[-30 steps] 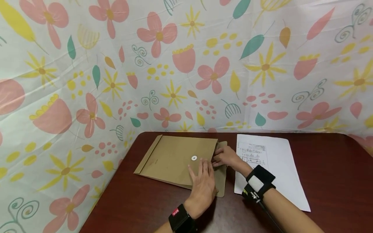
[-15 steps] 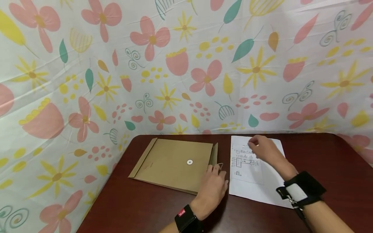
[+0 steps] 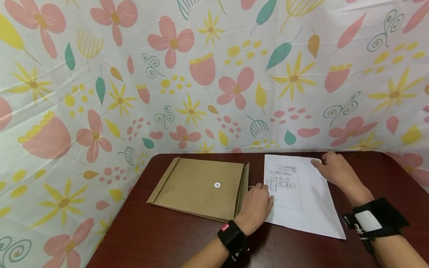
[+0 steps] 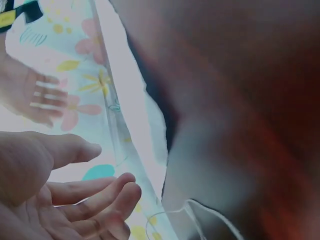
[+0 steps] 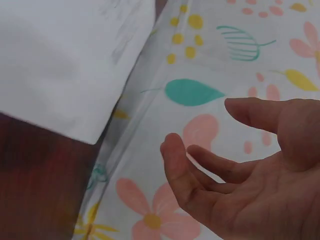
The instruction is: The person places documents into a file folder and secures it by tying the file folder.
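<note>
head view shows a dark red table (image 3: 187, 238) pushed into a corner hung with a flowered cloth (image 3: 207, 74). on the table lie a brown envelope (image 3: 197, 188) and, to its right, a white sheet of paper (image 3: 311, 201) with printed drawings on its left half. the two lie near each other with a narrow strip of table between them. the envelope has a small white button (image 3: 217, 185) near its right end, and its flap (image 3: 242, 190) stands slightly raised along that side.

the left hand (image 3: 256, 206) rests in the gap between envelope and paper, its fingertips at the paper's left edge, just beside the drawings. whether they touch the sheet cannot be told from this view. in the left wrist view its fingers (image 4: 100, 192) are loosely bent and spread, holding nothing, with a thin white string (image 4: 200, 217) looping close by.

the right hand (image 3: 335, 169) lies at the far right corner of the paper, close to the cloth, fingers stretched out towards the sheet's top edge. the right wrist view shows its fingers (image 5: 200, 172) relaxed and slightly curved, palm bare, gripping nothing, with the paper's corner (image 5: 87, 127) apart from them.

both wrists wear black bands: one on the left (image 3: 231, 236), one on the right (image 3: 377, 219).
</note>
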